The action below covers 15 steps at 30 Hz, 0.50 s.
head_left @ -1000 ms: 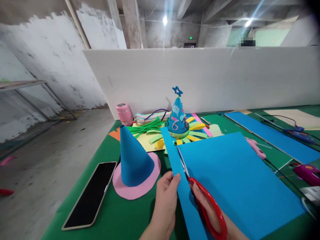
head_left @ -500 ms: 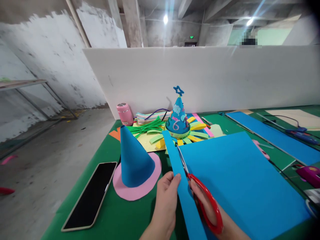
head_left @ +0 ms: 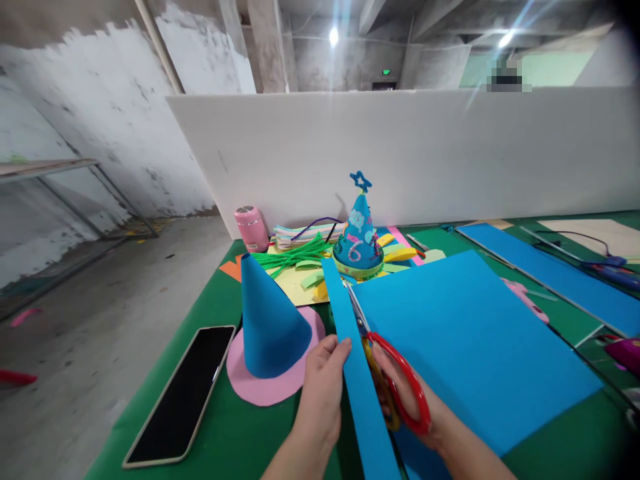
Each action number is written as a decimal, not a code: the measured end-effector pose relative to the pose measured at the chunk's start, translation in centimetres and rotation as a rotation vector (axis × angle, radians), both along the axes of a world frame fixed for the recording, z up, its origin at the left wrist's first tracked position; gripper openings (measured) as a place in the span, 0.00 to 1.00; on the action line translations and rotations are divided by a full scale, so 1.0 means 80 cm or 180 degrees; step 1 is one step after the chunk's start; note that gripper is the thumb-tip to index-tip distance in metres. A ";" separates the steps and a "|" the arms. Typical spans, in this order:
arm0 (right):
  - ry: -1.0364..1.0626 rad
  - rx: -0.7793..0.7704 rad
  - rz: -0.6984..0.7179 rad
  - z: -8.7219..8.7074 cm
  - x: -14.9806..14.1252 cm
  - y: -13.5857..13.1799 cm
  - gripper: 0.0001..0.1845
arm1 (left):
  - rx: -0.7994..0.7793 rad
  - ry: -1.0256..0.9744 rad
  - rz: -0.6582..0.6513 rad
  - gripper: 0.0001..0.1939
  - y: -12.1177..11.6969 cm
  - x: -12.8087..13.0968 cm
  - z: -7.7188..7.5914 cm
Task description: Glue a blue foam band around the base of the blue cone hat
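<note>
My right hand (head_left: 417,413) grips red-handled scissors (head_left: 387,370), fingers through the loops, the blades lying in a slit of a large blue foam sheet (head_left: 460,340). The blade tips are close to the sheet's far edge. Left of the cut a narrow blue strip (head_left: 353,360) runs toward me. My left hand (head_left: 323,390) pinches that strip at its left edge. A plain blue cone (head_left: 265,320) on a pink disc (head_left: 273,387) stands just left of my left hand.
A black phone (head_left: 185,393) lies at the green table's (head_left: 240,440) left. A decorated blue party hat (head_left: 357,233), green pipe cleaners (head_left: 290,257), coloured strips and a pink cylinder (head_left: 251,228) sit by the white board (head_left: 425,153). More blue sheets (head_left: 550,277) and tools lie right.
The scissors have moved farther along the cut toward the sheet's far edge, and the strip has grown longer. Both hands shifted forward with it. The view tipped slightly.
</note>
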State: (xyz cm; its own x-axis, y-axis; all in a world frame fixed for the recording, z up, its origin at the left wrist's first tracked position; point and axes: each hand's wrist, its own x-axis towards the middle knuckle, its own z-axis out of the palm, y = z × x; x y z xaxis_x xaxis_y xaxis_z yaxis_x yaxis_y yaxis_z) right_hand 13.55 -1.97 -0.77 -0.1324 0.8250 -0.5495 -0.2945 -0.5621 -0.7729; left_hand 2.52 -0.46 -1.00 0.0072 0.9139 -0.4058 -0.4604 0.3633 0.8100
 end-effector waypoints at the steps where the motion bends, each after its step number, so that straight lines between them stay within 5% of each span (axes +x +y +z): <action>1: 0.0085 -0.0050 0.0022 -0.004 -0.001 0.002 0.22 | 0.0024 0.0014 0.0028 0.11 0.000 -0.002 0.000; 7: 0.0394 0.0169 0.0111 -0.023 0.007 0.024 0.22 | -0.0010 0.0009 0.0042 0.11 -0.008 -0.007 -0.003; 15: -0.0165 0.0754 -0.0465 0.008 0.080 0.012 0.21 | -0.0341 -0.0367 0.0261 0.08 -0.033 -0.022 -0.002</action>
